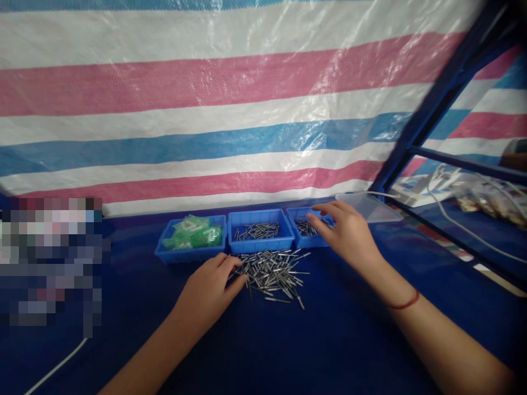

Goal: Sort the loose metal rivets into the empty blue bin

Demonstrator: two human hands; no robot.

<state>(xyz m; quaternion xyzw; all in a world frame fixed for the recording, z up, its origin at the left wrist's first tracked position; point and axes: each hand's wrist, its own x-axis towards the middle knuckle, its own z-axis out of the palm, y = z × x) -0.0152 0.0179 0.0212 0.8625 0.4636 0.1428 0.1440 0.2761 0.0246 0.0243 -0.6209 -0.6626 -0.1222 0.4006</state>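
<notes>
A loose pile of small metal pins [274, 272] lies on the blue table cloth [288, 340]. My left hand [209, 293] rests at the pile's left edge, fingertips touching the pins, fingers curled together. My right hand [343, 230] reaches over the right blue tray [297, 216], fingers stretched out above the pins in it. The middle blue tray [288, 241] also holds pins. The left blue tray [164, 252] holds green plastic bags [197, 231].
A striped pink, white and blue tarp [230, 109] hangs behind the trays. A clear plastic lid [373, 207] lies right of the trays. A dark blue metal frame [436, 109] stands at the right, with cables and bags beyond it. A white cable [57, 367] runs at lower left.
</notes>
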